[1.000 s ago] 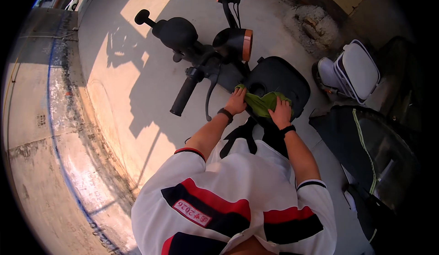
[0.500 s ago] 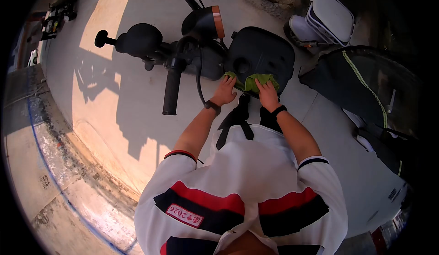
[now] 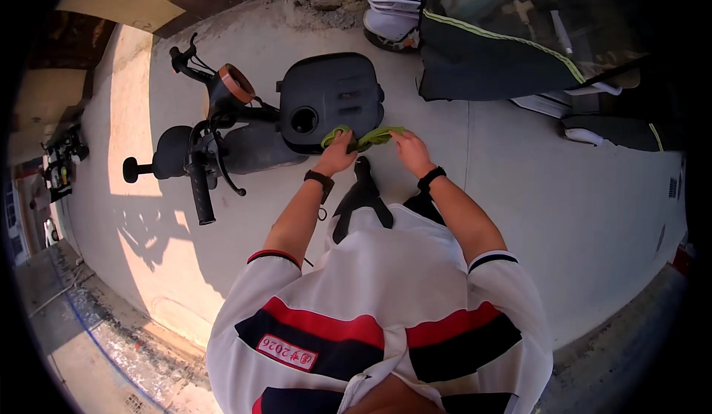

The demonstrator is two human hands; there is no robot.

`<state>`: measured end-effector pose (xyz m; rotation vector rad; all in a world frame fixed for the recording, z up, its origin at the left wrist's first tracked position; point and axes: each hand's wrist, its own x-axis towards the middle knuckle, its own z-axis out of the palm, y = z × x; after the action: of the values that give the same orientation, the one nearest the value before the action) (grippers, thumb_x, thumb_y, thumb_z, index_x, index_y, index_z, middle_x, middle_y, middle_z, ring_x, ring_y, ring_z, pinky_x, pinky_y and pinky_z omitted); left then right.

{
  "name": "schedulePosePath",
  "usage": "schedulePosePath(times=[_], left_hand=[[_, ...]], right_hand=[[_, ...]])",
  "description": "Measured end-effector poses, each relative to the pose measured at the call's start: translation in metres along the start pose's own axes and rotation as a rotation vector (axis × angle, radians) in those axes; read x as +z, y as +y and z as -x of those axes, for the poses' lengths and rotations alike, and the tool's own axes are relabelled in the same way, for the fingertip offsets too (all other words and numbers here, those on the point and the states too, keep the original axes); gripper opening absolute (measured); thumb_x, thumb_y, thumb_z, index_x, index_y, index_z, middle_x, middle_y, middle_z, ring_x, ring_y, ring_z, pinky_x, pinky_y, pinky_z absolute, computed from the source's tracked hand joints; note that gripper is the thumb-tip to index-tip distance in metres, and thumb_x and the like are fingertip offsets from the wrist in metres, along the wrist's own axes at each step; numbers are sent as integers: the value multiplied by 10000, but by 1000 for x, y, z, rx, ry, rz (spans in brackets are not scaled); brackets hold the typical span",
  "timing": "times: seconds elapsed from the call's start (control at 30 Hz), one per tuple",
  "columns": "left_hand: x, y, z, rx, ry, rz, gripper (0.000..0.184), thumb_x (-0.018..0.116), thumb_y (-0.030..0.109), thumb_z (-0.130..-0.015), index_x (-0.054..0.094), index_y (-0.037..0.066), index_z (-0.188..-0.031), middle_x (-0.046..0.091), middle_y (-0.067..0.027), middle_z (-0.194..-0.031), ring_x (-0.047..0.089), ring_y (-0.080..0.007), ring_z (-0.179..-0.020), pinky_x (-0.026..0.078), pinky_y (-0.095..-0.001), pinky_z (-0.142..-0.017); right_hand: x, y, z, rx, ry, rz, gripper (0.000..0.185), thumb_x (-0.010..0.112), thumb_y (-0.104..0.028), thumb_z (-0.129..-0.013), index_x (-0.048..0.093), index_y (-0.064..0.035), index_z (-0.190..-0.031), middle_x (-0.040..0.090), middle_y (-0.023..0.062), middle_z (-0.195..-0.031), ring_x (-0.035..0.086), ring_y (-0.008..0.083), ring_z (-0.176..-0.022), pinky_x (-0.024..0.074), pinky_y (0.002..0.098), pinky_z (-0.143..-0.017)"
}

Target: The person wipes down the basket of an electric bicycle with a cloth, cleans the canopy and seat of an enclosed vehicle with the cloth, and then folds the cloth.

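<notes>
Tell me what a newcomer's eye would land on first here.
Probably the bright green cloth, held between the left hand and the right hand at the near edge of the dark panel with a round opening. Next, likely the orange-rimmed lamp, left of that panel in the picture.

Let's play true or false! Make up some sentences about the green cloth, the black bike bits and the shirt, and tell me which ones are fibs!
1. The green cloth is by the near edge of the black panel. True.

2. Nobody is touching the cloth. False: the person is holding it.

3. The black panel has a round hole in it. True.

4. The lamp-shaped part has a bright blue rim. False: its rim is orange-brown.

5. There is a dark band on each wrist, left and right. True.

6. The shirt is plain green all over. False: the shirt is white with red and dark stripes.
</notes>
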<state>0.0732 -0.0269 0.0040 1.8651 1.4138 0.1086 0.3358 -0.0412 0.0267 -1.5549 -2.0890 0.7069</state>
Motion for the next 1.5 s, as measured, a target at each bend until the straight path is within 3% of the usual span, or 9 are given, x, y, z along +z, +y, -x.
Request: schedulePosePath(times=[0.13, 0.3, 0.43, 0.57, 0.77, 0.93, 1.13, 1.27, 1.5], left_hand=[[-8, 60, -23, 3, -73, 1, 650, 618, 289, -893, 410, 40, -1456, 508, -280, -1374, 481, -386, -1306, 404, -426, -1072], [-11, 144, -43, 165, 195, 13, 436, 608, 68, -858, 580, 20, -1291, 617, -264, -1205, 595, -423, -1102, 503, -428, -931], [-14, 208, -62, 246, 324, 104, 424, 596, -3, -847, 598, 14, -1271, 673, -230, -1107, 677, -347, -956, 538, -379, -834], [-10, 265, -80, 379, 463, 15, 388, 612, -24, -833, 643, 33, -1216, 707, -177, -1004, 701, -302, -900, 548, -373, -797], [9, 376, -105, 582, 479, 30, 123, 639, 20, -881, 652, -6, -1000, 682, -156, -887, 683, -275, -778, 534, -345, -706], [40, 450, -146, 688, 424, 50, 85, 634, 43, -897, 631, 1, -972, 646, -138, -782, 634, -264, -656, 501, -338, -623], [94, 551, -194, 704, 221, 132, 80, 622, 69, -916, 627, 30, -987, 620, -103, -614, 604, -215, -522, 467, -325, -530], [126, 632, -231, 781, 99, 258, 88, 594, 60, -950, 614, 10, -1020, 645, -60, -625, 587, -72, -551, 449, -239, -520], [170, 756, -307, 869, -76, 457, 114, 619, 66, -932, 612, 6, -1029, 707, -92, -707, 694, -152, -652, 516, -288, -606]], right_hand=[[-47, 26, 41, 97, 119, -88, 339, 550, -3, -825, 686, -67, -1129, 683, 170, -1007, 654, 364, -897, 543, 430, -796], [-99, 53, 79, 121, 433, -160, 231, 579, -12, -859, 702, -57, -1050, 698, 165, -940, 664, 367, -827, 546, 417, -743], [-158, 87, 102, 230, 712, -208, 170, 605, -43, -893, 709, -53, -1027, 707, 169, -940, 680, 358, -800, 552, 399, -713], [-218, 128, 139, 307, 901, -214, 155, 609, -58, -893, 705, -60, -1015, 710, 155, -950, 677, 353, -817, 550, 401, -716], [-285, 164, 191, 342, 1094, -189, 154, 621, -40, -883, 701, -45, -1014, 717, 148, -910, 699, 316, -780, 554, 368, -681], [-321, 193, 227, 465, 1235, -400, 139, 596, -42, -918, 678, -21, -1028, 726, 152, -866, 719, 260, -759, 554, 346, -679], [-372, 243, 268, 609, 1403, -299, 144, 516, -45, -966, 572, -24, -1097, 713, 135, -791, 714, 235, -733, 548, 332, -666], [-425, 280, 286, 680, 1477, -273, 157, 448, -49, -1007, 505, -16, -1149, 704, 116, -800, 689, 172, -706, 551, 300, -670], [-536, 341, 292, 772, 1697, -97, 162, 443, -72, -1020, 529, -21, -1147, 711, 110, -820, 705, 181, -721, 548, 297, -638]])
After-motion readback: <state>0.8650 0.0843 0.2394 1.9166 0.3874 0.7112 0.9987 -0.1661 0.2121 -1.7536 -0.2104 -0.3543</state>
